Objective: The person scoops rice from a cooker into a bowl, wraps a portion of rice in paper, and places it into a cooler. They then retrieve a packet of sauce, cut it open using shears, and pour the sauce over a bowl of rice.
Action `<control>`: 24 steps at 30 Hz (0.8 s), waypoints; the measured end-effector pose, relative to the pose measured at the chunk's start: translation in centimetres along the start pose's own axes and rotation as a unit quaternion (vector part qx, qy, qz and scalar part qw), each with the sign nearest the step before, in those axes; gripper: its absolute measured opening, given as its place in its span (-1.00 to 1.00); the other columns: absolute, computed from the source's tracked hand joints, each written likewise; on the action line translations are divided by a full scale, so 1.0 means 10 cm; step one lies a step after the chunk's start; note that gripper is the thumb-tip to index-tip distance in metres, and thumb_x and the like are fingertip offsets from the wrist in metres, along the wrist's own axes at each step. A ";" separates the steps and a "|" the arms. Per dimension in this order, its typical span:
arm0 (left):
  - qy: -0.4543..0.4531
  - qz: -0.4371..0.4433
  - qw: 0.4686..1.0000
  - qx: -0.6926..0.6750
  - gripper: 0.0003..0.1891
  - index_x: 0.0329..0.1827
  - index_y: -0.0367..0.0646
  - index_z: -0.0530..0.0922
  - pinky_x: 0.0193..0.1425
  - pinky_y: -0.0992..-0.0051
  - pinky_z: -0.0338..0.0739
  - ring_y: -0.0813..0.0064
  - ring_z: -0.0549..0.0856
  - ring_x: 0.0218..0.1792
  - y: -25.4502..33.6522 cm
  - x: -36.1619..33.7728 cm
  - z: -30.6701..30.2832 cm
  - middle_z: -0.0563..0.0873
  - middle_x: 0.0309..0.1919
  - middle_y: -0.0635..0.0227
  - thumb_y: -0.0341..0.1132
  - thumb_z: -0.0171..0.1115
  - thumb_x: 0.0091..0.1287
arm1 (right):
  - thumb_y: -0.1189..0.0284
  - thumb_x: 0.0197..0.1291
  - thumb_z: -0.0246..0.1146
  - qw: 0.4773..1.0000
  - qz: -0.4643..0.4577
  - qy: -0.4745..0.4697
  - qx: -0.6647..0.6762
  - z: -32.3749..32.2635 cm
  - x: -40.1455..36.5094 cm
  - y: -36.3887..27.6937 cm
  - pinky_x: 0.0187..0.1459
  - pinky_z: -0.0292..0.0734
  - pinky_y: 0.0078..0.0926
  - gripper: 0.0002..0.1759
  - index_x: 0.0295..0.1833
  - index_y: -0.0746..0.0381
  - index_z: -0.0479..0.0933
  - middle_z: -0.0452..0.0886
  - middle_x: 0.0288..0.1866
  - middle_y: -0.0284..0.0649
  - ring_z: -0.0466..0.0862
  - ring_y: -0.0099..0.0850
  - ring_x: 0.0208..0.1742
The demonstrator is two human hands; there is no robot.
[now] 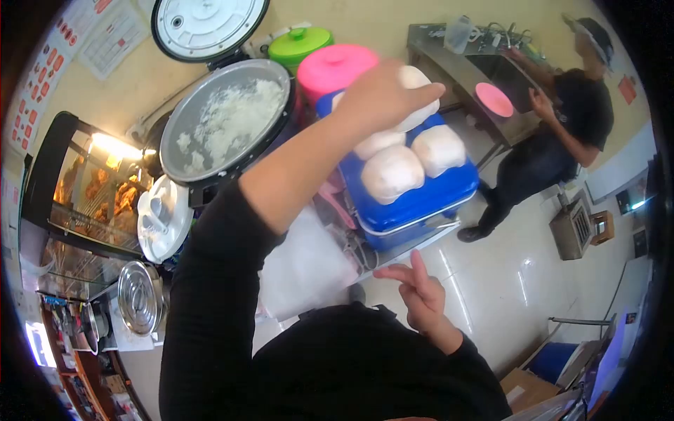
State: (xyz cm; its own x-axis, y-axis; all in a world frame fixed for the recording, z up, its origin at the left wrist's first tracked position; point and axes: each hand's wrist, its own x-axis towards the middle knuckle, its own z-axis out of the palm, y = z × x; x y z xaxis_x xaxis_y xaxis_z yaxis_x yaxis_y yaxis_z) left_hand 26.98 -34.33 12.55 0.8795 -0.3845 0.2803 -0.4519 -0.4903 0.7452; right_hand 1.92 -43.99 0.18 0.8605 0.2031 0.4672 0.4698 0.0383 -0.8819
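Observation:
My left hand [382,98] reaches over the blue cooler box [407,217]. Its fingers close on a white wrapped bundle [420,105] at the back, though most of the fingertips are hidden. Other round white bundles, such as the front one [393,175] and the right one [439,149], sit together on the blue lid. Another lies partly under my wrist. My right hand [423,298] hangs apart, in front of the cooler, with nothing in it and some fingers stretched out.
Left of the cooler stands an open pot of white rice [239,119]; pink [337,67] and green lidded containers [300,45] are behind. White sheets [309,266] lie on the near counter. A lit food warmer [98,182] stands left. Another person [562,126] works by the sink.

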 end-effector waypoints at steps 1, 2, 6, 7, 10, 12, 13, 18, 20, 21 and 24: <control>-0.027 -0.010 0.998 0.054 -0.28 -0.03 -0.26 0.55 -0.03 0.31 0.50 0.17 0.66 -0.14 0.05 0.18 0.12 0.67 -0.17 0.04 0.24 0.29 -0.02 | 0.80 0.06 -0.18 0.999 -0.025 0.027 -0.002 -0.06 -0.06 0.02 0.19 0.33 -0.25 -0.19 0.49 0.19 -0.06 0.62 -0.04 0.00 0.55 -0.10 0.07; -0.053 -0.020 0.992 0.109 -0.24 -0.02 -0.26 0.56 -0.02 0.30 0.49 0.16 0.66 -0.11 0.06 0.32 0.21 0.67 -0.15 0.04 0.27 0.29 -0.05 | 0.80 0.08 -0.18 0.997 -0.050 0.055 -0.003 -0.13 -0.13 0.07 0.17 0.34 -0.26 -0.21 0.49 0.20 -0.04 0.63 -0.06 -0.01 0.56 -0.11 0.03; -0.217 -0.068 0.962 0.152 -0.19 0.03 -0.29 0.56 0.05 0.32 0.47 0.15 0.63 -0.03 -0.04 0.65 0.41 0.63 -0.04 -0.03 0.32 0.24 -0.04 | 0.73 0.17 -0.15 0.973 -0.071 0.218 -0.006 -0.41 -0.17 0.07 0.15 0.34 -0.27 -0.43 0.35 0.34 0.22 0.60 -0.04 -0.01 0.55 -0.16 0.00; -0.254 -0.052 0.955 0.144 -0.18 0.02 -0.31 0.57 0.10 0.32 0.45 0.12 0.61 0.01 -0.05 0.62 0.41 0.60 0.00 -0.08 0.34 0.21 -0.02 | 0.72 0.18 -0.14 0.965 -0.057 0.256 -0.022 -0.52 -0.17 0.07 0.17 0.33 -0.27 -0.47 0.31 0.38 0.27 0.59 -0.01 0.00 0.54 -0.16 0.03; -0.325 -0.036 0.932 0.155 -0.16 0.09 -0.32 0.52 0.24 0.26 0.34 0.05 0.50 0.16 -0.09 0.67 0.52 0.49 0.13 -0.17 0.37 0.07 0.09 | 0.70 0.19 -0.09 0.953 -0.084 0.285 -0.067 -0.83 0.22 0.05 0.23 0.30 -0.32 -0.65 0.07 0.45 0.44 0.53 0.09 0.05 0.50 -0.23 0.16; -0.308 -0.027 0.928 0.208 -0.15 0.17 -0.31 0.45 0.31 0.19 0.25 -0.01 0.41 0.24 -0.08 0.66 0.58 0.42 0.20 -0.18 0.37 -0.03 0.16 | 0.64 0.22 -0.08 0.936 -0.082 0.319 -0.124 -0.92 0.58 0.02 0.25 0.28 -0.33 -0.68 0.02 0.42 0.49 0.52 0.11 0.04 0.49 -0.20 0.17; -0.275 -0.018 0.928 0.251 -0.14 0.21 -0.31 0.41 0.33 0.16 0.21 -0.05 0.36 0.27 -0.06 0.61 0.60 0.38 0.22 -0.18 0.37 -0.08 0.19 | 0.61 0.24 -0.07 0.926 -0.090 0.336 -0.147 -0.92 0.78 0.00 0.24 0.28 -0.32 -0.69 0.01 0.40 0.51 0.52 0.11 0.03 0.50 -0.17 0.16; -0.181 -0.001 0.948 0.261 -0.16 0.36 -0.25 0.20 0.33 0.14 0.18 -0.09 0.27 0.31 -0.20 0.56 0.62 0.32 0.28 -0.11 0.32 -0.14 0.26 | 0.47 0.29 -0.01 0.877 -0.016 0.241 -0.415 -0.89 1.18 0.19 0.13 0.33 -0.29 -0.69 0.04 0.30 0.54 0.55 0.07 -0.03 0.52 -0.06 0.07; -0.090 0.047 0.969 0.224 -0.19 0.35 -0.26 0.20 0.33 0.17 0.20 -0.07 0.30 0.30 -0.18 0.46 0.56 0.34 0.26 -0.10 0.29 -0.11 0.28 | 0.44 0.29 0.00 0.846 -0.066 0.282 -0.448 -0.83 1.18 0.18 0.08 0.36 -0.28 -0.69 0.03 0.29 0.55 0.57 0.01 -0.07 0.54 -0.06 0.00; -0.048 0.105 0.978 0.173 -0.23 0.33 -0.26 0.22 0.30 0.18 0.22 -0.05 0.33 0.26 -0.19 0.43 0.49 0.36 0.23 -0.09 0.24 -0.10 0.29 | 0.42 0.29 0.00 0.815 -0.107 0.315 -0.475 -0.79 1.15 0.11 0.05 0.38 -0.28 -0.70 0.00 0.30 0.55 0.59 -0.03 -0.09 0.55 -0.07 -0.04; 0.086 0.235 0.968 0.031 -0.37 0.24 -0.27 0.30 0.21 0.24 0.29 0.04 0.43 0.10 -0.30 0.14 -0.02 0.45 0.07 -0.03 0.11 -0.05 0.34 | 0.41 0.28 0.02 0.842 -0.229 0.292 -0.392 -0.53 0.91 -0.02 -0.04 0.43 -0.30 -0.73 -0.09 0.31 0.57 0.62 -0.16 -0.13 0.57 -0.13 -0.12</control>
State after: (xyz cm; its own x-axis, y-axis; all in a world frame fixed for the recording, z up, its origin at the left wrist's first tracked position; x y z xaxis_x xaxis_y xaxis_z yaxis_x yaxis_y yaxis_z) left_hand 29.57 -33.27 10.81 0.5842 -0.4428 0.6802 -0.8113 -0.3414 0.4745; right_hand 10.67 -47.30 4.94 0.3965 -0.1814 0.8999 0.5676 -0.7220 -0.3956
